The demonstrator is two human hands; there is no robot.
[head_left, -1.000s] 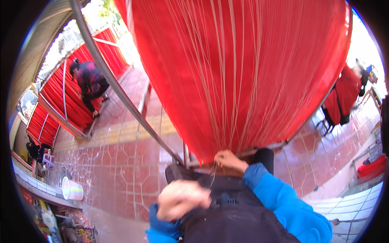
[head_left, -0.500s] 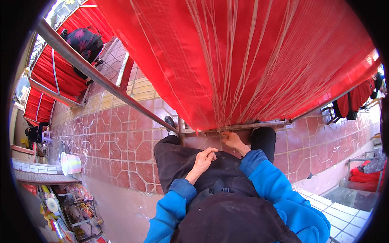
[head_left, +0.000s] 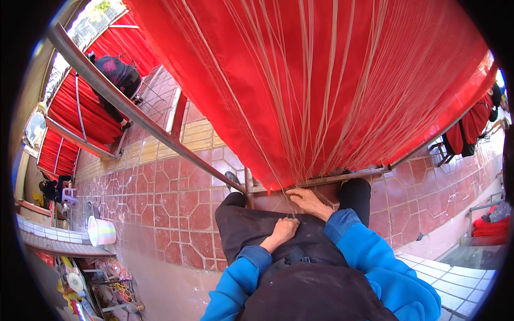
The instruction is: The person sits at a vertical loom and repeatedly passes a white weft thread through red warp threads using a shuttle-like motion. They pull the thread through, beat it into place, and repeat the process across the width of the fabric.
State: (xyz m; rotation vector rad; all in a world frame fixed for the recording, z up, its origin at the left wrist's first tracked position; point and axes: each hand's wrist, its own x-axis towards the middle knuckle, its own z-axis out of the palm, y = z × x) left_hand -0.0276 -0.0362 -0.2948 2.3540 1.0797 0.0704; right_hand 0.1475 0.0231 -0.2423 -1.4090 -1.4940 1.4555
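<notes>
A broad red cloth [head_left: 230,96] slopes down before me, with many long pale threads [head_left: 313,107] running over it and gathering at its lower edge. My right hand [head_left: 310,203] is just under that edge, fingers stretched out to the left, their tips beside the thread ends. Closer to my lap, over the dark apron [head_left: 316,273], my left hand [head_left: 284,231] is closed with its knuckles up. A thin pale thread seems to run from the cloth's edge down to its fingers. The fingertips of the left hand are hidden.
A metal bar [head_left: 123,101] slants past on the left; a wooden rail [head_left: 342,177] lies under the cloth. A pale bucket [head_left: 101,231] and a cluttered shelf [head_left: 101,283] stand at the left. One person [head_left: 115,75] bends near other red cloths; another [head_left: 468,128] sits far right.
My left hand has moved right and down toward my lap and closed. My right hand has shifted slightly downward in the picture, its fingers reaching left. The view has tilted a little.
</notes>
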